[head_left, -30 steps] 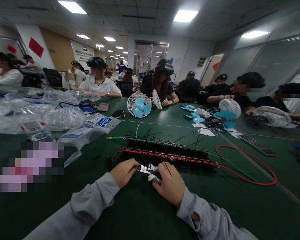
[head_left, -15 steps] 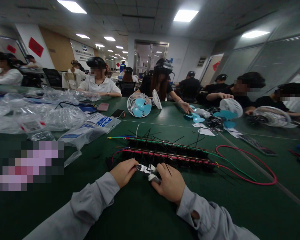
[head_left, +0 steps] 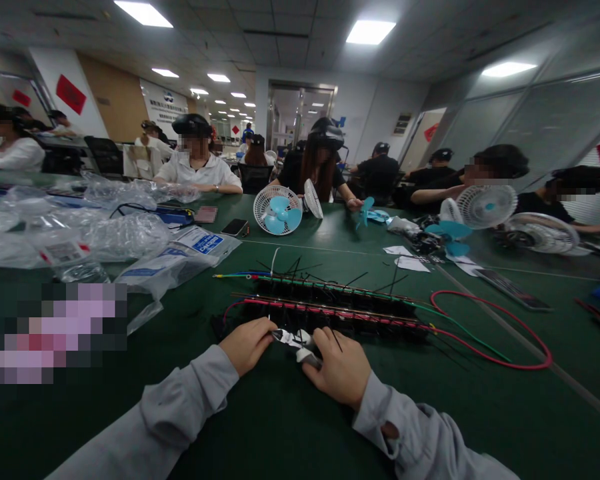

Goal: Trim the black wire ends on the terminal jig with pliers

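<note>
My right hand (head_left: 345,363) is closed around the handles of white-handled diagonal cutters (head_left: 289,339), whose jaws point left. The jaws touch or nearly touch the fingertips of my left hand (head_left: 247,345), which is closed in a pinch; what it holds is hidden. Just beyond both hands lies a long black wiring assembly (head_left: 330,320) in two rows, with thin black cable ties sticking out along it. A red wire (head_left: 300,307) runs along the near row, a green wire (head_left: 330,285) along the far one.
The loose red cable (head_left: 551,353) loops out to the right. Plastic bags (head_left: 180,250) cover the table's left side, with a phone (head_left: 235,227) beyond them. Across the table, co-workers handle fan parts, among them a fan (head_left: 279,210) and a blue fan blade (head_left: 365,212).
My hands and the cutters have stayed in place. Across the table, a co-worker's hand has lifted a blue fan blade, and a white fan guard has come up at the right.
</note>
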`<act>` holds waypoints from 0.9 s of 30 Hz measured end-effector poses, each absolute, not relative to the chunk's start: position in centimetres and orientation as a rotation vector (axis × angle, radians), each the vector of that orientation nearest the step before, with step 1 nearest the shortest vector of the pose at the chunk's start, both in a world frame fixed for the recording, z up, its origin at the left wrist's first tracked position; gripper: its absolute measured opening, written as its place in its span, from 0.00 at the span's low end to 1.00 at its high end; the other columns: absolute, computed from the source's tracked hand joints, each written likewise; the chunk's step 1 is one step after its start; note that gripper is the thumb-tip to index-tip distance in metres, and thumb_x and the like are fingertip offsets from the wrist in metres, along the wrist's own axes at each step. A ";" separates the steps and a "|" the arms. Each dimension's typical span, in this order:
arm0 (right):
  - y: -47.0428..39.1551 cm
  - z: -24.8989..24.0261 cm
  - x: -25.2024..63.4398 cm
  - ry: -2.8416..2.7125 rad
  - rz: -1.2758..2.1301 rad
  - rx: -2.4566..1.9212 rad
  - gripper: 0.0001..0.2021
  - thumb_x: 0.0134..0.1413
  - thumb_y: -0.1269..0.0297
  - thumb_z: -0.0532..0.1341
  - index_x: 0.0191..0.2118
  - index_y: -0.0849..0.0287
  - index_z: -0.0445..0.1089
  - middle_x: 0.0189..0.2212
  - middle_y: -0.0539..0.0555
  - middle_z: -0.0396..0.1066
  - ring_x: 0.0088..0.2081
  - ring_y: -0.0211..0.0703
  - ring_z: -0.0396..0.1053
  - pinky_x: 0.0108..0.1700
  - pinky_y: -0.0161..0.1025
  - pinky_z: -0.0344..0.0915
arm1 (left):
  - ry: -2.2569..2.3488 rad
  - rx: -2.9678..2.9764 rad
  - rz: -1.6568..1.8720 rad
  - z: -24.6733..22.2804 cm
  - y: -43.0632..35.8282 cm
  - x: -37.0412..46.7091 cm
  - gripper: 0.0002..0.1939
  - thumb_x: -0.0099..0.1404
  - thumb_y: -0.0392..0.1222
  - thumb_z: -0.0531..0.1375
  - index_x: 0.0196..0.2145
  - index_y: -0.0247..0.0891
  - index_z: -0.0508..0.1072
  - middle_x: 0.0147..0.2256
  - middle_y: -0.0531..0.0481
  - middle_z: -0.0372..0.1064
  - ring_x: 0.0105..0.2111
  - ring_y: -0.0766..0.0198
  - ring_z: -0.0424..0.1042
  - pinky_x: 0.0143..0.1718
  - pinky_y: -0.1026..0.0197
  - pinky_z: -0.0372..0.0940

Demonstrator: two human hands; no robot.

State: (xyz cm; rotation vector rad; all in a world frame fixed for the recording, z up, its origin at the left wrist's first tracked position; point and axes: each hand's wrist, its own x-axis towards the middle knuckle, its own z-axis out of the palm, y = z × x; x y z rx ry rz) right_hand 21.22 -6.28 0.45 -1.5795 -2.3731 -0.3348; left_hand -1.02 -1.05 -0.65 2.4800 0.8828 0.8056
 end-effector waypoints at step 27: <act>-6.3 0.1 21.3 -2.356 -0.308 -1.554 0.15 0.44 0.60 0.59 0.38 0.60 0.61 0.35 0.56 0.63 0.37 0.47 0.59 0.40 0.42 0.55 | 0.889 2.464 0.807 -0.7 -1.1 -1.0 0.08 0.64 0.30 0.49 0.37 0.35 0.65 0.33 0.47 0.66 0.34 0.62 0.67 0.38 0.59 0.65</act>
